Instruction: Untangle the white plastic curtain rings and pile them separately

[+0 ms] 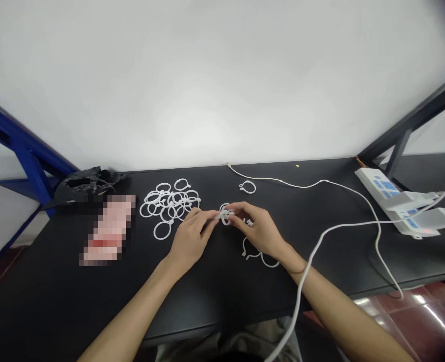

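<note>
My left hand [190, 239] and my right hand [260, 231] meet over the middle of the black table. Between their fingertips is a small white plastic ring [225, 220], pinched from both sides; its clip end is partly covered by my fingers. Left of my left hand lies a loose pile of white plastic rings [175, 199] with small clip ends, overlapping one another. Partly hidden below my right hand are several more rings [270, 266], at least one of them open. A single ring [255, 187] lies beyond my right hand.
A white power strip [371, 178] with plugs stands at the right. Its white cable [322, 234] crosses over my right forearm; a thinner cable runs along the back. At the left are a black plastic bag [82, 183] and a blurred pink item [111, 221]. A white wall [207, 90] rises behind.
</note>
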A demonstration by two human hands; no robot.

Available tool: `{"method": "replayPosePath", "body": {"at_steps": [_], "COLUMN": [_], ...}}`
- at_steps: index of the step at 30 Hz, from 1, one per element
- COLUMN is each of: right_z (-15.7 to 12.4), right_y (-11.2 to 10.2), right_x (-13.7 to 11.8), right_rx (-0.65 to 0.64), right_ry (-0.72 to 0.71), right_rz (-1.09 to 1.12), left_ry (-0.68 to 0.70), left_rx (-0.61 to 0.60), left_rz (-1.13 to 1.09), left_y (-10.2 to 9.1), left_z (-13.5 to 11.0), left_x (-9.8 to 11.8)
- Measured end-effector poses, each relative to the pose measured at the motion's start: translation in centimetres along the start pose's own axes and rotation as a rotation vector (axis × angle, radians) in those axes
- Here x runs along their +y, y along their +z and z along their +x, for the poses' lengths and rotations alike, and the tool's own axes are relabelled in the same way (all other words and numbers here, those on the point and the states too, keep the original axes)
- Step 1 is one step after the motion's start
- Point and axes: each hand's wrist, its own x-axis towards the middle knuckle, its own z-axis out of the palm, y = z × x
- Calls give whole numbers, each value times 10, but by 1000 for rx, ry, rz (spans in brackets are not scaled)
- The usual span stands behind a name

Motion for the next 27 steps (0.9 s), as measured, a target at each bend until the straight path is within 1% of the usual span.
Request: {"method": "replayPosePath", "body": {"at_steps": [3,6,9,12,14,19,21,23,27], "right_z": [1,2,3,4,4,3,3,4,4], "right_y": [-1,-3,-6,-7,-7,-8,-10,-12,-14], "right_x": [1,3,3,2,0,-3,-3,-3,-2], "right_rx": [87,145,174,197,198,179,191,196,192], "right_ry": [-34,-24,-26,-77,-108,-115,-108,-98,-80], "right_rz": [-117,-141,-144,-176,-182,-170,-160,-150,-116], "left_ry": [-50,-124,-216,-263,-269,-259,-230,-192,-140], "left_rx": [64,110,124,126,96,-87,-129,-151,-153], "left_rz": [-27,-35,-58,-80,-88,-126,-127,-97,9], "left_y": [-6,-12,-15,-16,-15,-10,-6,-3,-1], "left_z": [2,4,4,4,4,2,1,0,-1], "left_x": [5,7,7,4,3,3,3,4,4]}}
